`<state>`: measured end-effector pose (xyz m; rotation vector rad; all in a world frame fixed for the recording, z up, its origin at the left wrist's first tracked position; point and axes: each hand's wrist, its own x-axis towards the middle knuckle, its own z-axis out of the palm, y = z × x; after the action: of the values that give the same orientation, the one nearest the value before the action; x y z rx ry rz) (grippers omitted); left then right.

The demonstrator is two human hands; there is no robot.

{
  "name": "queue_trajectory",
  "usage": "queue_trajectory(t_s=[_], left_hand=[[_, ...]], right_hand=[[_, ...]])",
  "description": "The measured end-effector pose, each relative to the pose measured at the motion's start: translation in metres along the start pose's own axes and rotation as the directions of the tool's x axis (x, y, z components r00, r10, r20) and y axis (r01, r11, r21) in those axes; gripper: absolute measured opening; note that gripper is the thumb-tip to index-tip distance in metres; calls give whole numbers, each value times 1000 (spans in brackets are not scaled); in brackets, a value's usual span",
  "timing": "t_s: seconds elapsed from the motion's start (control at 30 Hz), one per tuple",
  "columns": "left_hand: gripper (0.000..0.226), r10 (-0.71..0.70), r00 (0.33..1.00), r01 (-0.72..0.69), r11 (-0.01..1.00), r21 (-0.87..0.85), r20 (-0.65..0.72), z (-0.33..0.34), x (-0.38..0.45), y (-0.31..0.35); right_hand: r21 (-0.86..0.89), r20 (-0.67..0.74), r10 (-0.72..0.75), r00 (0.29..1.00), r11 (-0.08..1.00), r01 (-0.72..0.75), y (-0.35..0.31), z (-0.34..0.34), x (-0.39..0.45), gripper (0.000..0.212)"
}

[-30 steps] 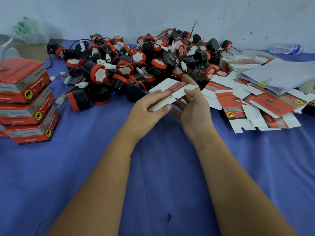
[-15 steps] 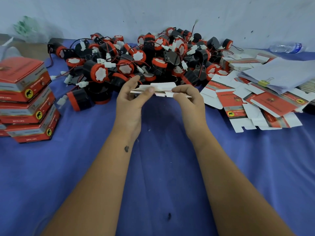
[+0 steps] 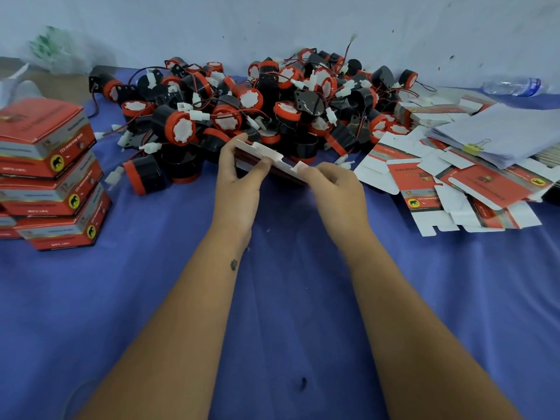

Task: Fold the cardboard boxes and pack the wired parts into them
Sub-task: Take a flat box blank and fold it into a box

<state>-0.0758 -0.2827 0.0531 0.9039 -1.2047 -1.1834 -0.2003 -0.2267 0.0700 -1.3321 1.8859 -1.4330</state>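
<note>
At the far left of the frame, a stack of finished boxes (image 3: pixel 50 174) in red and grey sits on the blue cloth (image 3: pixel 151 298) that covers the table. To its right, filling the upper middle of the frame, lies a big heap of wired parts (image 3: pixel 257 113): black and red round pieces with thin red and black wires and white plugs. Just below the heap, in the centre of the frame, the person holds one flat cardboard box (image 3: pixel 266 160) between both hands. The left hand (image 3: pixel 239 180) grips the box's left end, thumb pressing on the white upper face and fingers curled behind it. The right hand (image 3: pixel 336 184) pinches a white tab at the box's right end between thumb and fingertips. Half a second earlier the box lay level and nearly edge-on to the camera; now it has tilted, its left end raised and its dark red underside showing. This suggests the flat box is being opened into shape, and nothing has yet been packed in it. At the right of the frame, a loose pile of flat boxes (image 3: pixel 448 189) waits, with a clipped sheaf of white paper (image 3: pixel 509 134) above it and a plastic bottle (image 3: pixel 515 85) at the upper right.
</note>
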Motion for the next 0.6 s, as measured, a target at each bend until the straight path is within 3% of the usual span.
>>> queue_trajectory(t_s=[0.1, 0.33, 0.5, 0.6], left_hand=[[35, 2, 1000, -2, 1000, 15, -4, 2, -2, 2], [25, 16, 999, -13, 999, 50, -44, 5, -6, 5], [25, 305, 942, -333, 901, 278, 141, 9, -13, 7], [38, 353, 900, -428, 822, 376, 254, 14, -16, 6]], right_hand=[[115, 42, 95, 995, 988, -100, -2, -6, 2, 45], [-179, 51, 50, 997, 983, -40, -1, -3, 4, 15], [-289, -33, 13, 999, 957, -22, 7, -6, 8, 17], [-297, -154, 13, 988, 953, -59, 8, -7, 9, 16]])
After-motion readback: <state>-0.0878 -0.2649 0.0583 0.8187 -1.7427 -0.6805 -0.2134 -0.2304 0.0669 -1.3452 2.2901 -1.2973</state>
